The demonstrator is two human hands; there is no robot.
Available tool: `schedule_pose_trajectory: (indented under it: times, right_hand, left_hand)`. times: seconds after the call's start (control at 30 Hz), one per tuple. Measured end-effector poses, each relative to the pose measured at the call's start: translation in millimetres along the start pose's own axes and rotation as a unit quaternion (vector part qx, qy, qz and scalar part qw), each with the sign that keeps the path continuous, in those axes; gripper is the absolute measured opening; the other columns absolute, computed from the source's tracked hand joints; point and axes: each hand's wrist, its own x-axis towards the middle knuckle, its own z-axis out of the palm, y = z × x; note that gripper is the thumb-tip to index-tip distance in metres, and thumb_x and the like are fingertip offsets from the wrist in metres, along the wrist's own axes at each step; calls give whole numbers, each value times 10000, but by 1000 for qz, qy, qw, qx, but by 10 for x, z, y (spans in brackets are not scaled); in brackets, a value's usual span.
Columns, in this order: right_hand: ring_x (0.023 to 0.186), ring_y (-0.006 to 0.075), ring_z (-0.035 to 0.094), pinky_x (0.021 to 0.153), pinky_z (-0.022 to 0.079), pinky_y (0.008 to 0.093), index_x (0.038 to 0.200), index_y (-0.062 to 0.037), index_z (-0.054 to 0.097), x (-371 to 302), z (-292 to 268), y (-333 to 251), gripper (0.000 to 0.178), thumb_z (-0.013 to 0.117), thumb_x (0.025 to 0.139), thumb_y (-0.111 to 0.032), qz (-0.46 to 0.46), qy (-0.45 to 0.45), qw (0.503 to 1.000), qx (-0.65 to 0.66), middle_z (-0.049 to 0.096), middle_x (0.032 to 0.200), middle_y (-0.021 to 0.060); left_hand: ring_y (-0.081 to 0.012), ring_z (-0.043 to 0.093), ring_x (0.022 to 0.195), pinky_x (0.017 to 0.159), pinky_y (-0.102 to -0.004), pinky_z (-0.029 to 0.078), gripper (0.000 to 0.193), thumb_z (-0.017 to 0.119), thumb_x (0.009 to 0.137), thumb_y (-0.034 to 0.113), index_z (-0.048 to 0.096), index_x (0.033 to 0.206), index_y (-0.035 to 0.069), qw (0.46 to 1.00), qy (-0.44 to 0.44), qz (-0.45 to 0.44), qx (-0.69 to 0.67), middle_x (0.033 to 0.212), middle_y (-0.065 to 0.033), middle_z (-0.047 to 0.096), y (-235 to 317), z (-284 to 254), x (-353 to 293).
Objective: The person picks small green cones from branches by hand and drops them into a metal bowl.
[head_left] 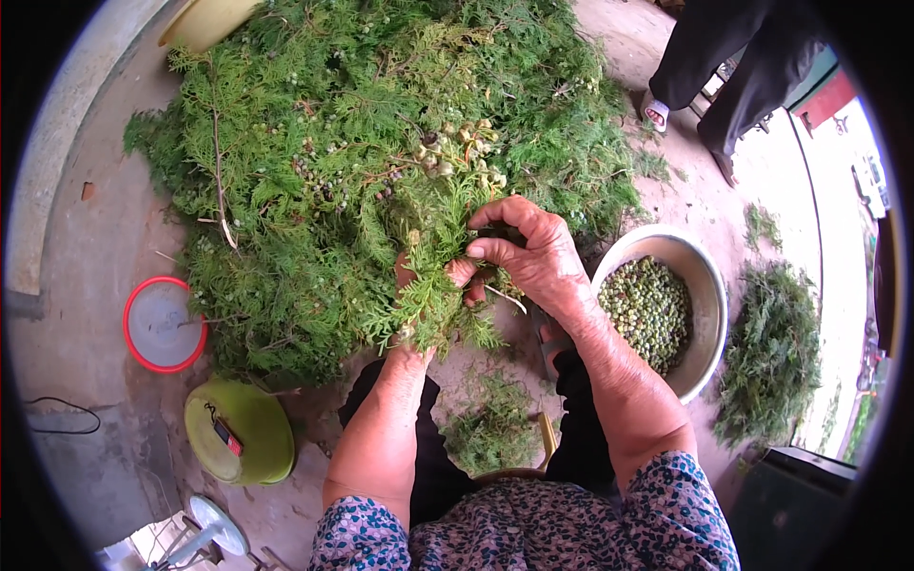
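Note:
My left hand [461, 273] is closed around a leafy arborvitae sprig [428, 295], whose flat green fronds hide most of the fingers. Beside it, my right hand [538, 252] has its thumb and index finger curled in at the sprig's right edge; whatever is between those fingertips does not show clearly. Pale cones [462, 152] cluster just beyond my hands. A large pile of arborvitae branches [286, 190] spreads ahead, dotted with small bluish-green cones. To my right stands a round metal basin [711, 305] partly filled with picked green cones [645, 309].
A red-rimmed round tray [138, 352] lies at left, near an upturned yellow-green tub [257, 438] bearing a red phone [227, 436]. A white fan [217, 525] is lower left. Another person's dark-trousered legs [709, 57] stand far right. Stripped greenery [771, 352] is heaped beyond the basin.

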Motion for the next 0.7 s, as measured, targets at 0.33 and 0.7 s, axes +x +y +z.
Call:
schedule_pose_trajectory:
  times: [0.33, 0.7]
  right_hand:
    - [517, 40, 435, 477, 362, 161, 861, -23, 595, 50, -144, 92, 58, 601, 821, -65, 75, 36, 988, 133, 563, 699, -24]
    - [643, 160, 519, 458, 383, 225, 887, -18, 542, 55, -220, 82, 122, 572, 835, -124, 92, 55, 918, 382, 553, 837, 107]
  left_hand:
    - [-114, 528, 467, 407, -216, 408, 155, 643, 783, 99, 605, 917, 30, 999, 2, -36, -38, 701, -32, 602, 45, 25, -51]
    - [-67, 491, 460, 402, -197, 381, 189, 646, 807, 176, 597, 947, 59, 995, 34, -56, 71, 718, 12, 594, 177, 137, -84]
